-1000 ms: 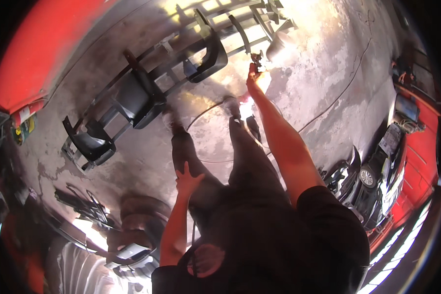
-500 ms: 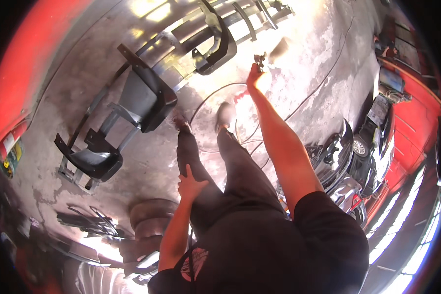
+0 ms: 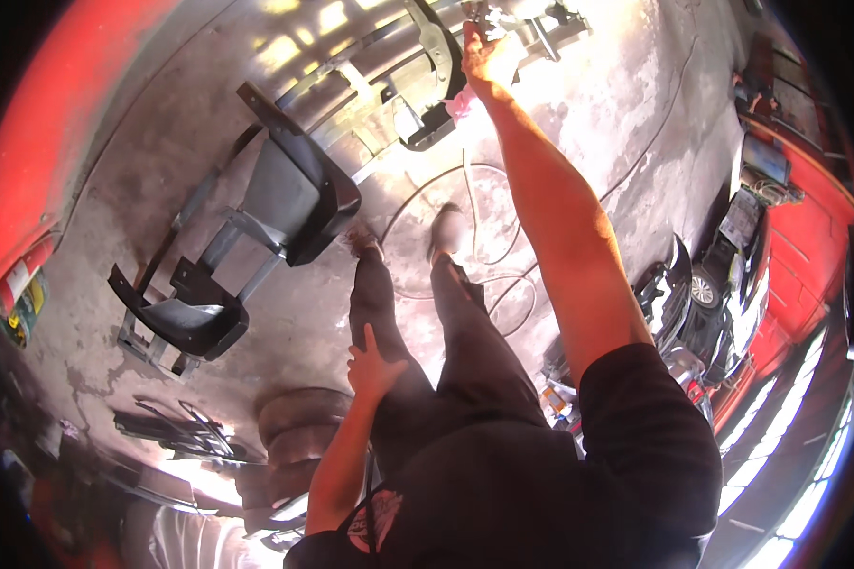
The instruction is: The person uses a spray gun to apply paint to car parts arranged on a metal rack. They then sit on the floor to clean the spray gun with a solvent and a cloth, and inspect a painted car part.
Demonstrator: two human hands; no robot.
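Observation:
My right hand (image 3: 489, 64) is stretched far forward, its fingers closed around what looks like a spray gun (image 3: 477, 13). Bright glare washes out much of that tool, and the upper rim cuts it off. Close by the hand is a curved black panel (image 3: 436, 52) on the metal rack (image 3: 370, 140); contact between tool and panel cannot be made out. Something pink (image 3: 461, 104) hangs just below the wrist. My left hand (image 3: 374, 370) lies on my left thigh, fingers spread, holding nothing. Left of my feet, another glossy black panel (image 3: 318, 185) sits on the rack.
A thin hose (image 3: 417, 194) loops over the concrete floor around my feet. A smaller black panel (image 3: 185, 318) sits at the rack's near left end. Stacked tyres (image 3: 299, 417) stand near my left elbow. Car parts and a wheel (image 3: 703, 286) lie along the right side.
My right hand has moved forward and slightly left with the tool, reaching the far black panel. My left hand stays on the thigh. The view has shifted slightly.

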